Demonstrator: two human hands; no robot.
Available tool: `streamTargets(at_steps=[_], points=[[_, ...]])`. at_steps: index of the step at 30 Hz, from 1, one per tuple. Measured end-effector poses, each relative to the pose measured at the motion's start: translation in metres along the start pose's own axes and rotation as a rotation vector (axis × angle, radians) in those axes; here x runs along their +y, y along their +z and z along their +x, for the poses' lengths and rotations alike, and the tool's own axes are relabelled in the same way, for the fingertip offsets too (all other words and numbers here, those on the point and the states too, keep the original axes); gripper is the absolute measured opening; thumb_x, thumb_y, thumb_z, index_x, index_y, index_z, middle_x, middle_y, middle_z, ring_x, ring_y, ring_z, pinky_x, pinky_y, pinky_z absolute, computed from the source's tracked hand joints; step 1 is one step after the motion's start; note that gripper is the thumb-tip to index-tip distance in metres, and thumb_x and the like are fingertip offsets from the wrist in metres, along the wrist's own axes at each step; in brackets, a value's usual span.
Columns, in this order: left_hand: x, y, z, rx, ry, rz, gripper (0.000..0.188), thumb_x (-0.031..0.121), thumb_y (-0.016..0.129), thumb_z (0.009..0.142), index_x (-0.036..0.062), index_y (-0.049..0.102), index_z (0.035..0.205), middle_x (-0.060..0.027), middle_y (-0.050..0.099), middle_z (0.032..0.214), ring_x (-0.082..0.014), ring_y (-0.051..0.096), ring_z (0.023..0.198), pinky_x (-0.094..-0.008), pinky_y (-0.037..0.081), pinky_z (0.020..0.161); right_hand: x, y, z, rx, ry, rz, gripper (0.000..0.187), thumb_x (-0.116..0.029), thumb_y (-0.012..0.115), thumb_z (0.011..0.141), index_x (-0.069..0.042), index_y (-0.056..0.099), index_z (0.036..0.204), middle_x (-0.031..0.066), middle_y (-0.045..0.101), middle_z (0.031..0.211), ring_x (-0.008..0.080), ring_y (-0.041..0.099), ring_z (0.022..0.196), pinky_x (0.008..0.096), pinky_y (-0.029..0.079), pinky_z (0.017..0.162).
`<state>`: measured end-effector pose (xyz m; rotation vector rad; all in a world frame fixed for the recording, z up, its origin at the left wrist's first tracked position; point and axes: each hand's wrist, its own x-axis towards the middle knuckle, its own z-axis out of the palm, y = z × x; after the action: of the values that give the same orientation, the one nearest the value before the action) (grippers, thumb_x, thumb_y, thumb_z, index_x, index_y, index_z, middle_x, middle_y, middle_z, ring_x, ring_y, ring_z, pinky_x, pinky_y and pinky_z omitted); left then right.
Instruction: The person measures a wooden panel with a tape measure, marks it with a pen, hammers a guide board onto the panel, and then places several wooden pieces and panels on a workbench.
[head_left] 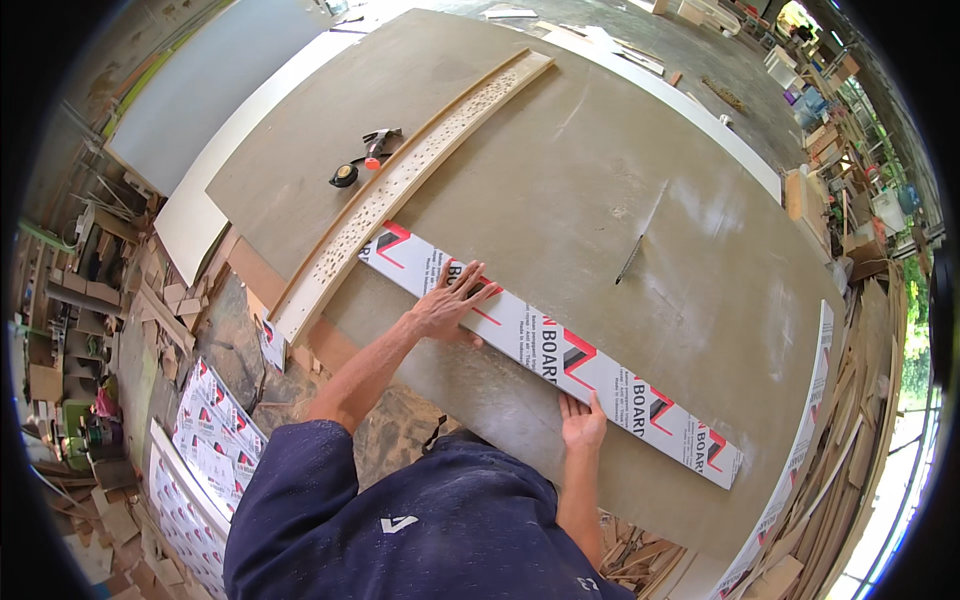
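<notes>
A long white board strip (pixel 520 335) with red and black print lies slantwise across the large grey-brown sheet in front of me. My left hand (pixel 448 305) rests on its upper face, fingers spread, thumb by the near edge. Palm up, my right hand (pixel 582 422) holds the near edge farther right; its fingertips are partly hidden at the edge. The strip's left end meets a long pale wooden channel (pixel 400 190) dotted with holes or specks. Beyond that channel are a claw hammer (pixel 378 150) and a round black-and-yellow tape measure (pixel 344 176).
The large sheet (pixel 600 170) forms the work surface. A thin dark pencil-like tool (pixel 630 258) lies on it. Printed boards (pixel 212 430) stand at the lower left. Wood offcuts (pixel 160 315) litter the left floor, and long wood strips (pixel 830 470) are piled at right.
</notes>
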<state>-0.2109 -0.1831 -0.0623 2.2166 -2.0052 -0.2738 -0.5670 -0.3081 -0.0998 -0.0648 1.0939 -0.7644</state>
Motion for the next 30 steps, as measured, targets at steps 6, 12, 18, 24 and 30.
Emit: streamTargets(at_steps=[6,12,18,24,30], points=[[-0.010,-0.007,0.026,-0.046,-0.025,0.052,0.126,0.083,0.069,0.060,0.0236,0.021,0.160,-0.0144,0.023,0.164,-0.0295,0.016,0.154,-0.0716,0.000,0.118,-0.051,-0.011,-0.018,-0.077,0.065,-0.653,0.042,-0.031,0.052,0.100,0.005,0.055,0.120,0.0309,0.065,0.117,0.0392,0.070,0.100,0.0473,0.060,0.081],[-0.016,-0.009,0.041,-0.037,-0.021,0.032,0.130,0.084,0.070,0.055,0.0212,0.024,0.159,-0.0110,0.024,0.164,-0.0270,0.017,0.153,-0.0723,0.001,0.118,-0.112,-0.035,-0.014,-0.066,-0.795,-1.364,0.050,-0.035,0.076,0.083,0.000,0.063,0.117,0.0226,0.061,0.131,0.0354,0.060,0.120,0.0480,0.048,0.099],[-0.022,-0.015,0.064,0.013,-0.016,0.062,0.131,0.086,0.067,0.053,0.0212,0.026,0.159,-0.0089,0.029,0.162,-0.0267,0.021,0.152,-0.0708,0.003,0.118,-0.172,-0.011,-0.002,-0.021,-1.095,-2.083,0.105,-0.045,0.091,0.057,-0.014,0.046,0.147,0.0145,0.031,0.161,0.0358,0.022,0.150,0.0541,0.017,0.119],[-0.026,-0.015,0.080,0.023,-0.029,0.086,0.131,0.089,0.063,0.052,0.0219,0.027,0.158,-0.0087,0.031,0.161,-0.0269,0.022,0.152,-0.0685,0.004,0.120,-0.191,0.001,0.016,-0.051,-1.038,-2.105,0.114,-0.038,0.095,0.050,-0.015,0.043,0.149,0.0149,0.035,0.157,0.0351,0.027,0.147,0.0523,0.020,0.119],[-0.030,-0.019,0.090,-0.001,-0.034,0.120,0.133,0.091,0.062,0.051,0.0225,0.026,0.159,-0.0067,0.031,0.162,-0.0267,0.020,0.152,-0.0667,0.005,0.121,-0.195,0.014,0.021,-0.036,-0.978,-2.149,0.111,-0.033,0.094,0.053,-0.015,0.042,0.149,0.0145,0.040,0.152,0.0344,0.032,0.144,0.0510,0.023,0.118]])
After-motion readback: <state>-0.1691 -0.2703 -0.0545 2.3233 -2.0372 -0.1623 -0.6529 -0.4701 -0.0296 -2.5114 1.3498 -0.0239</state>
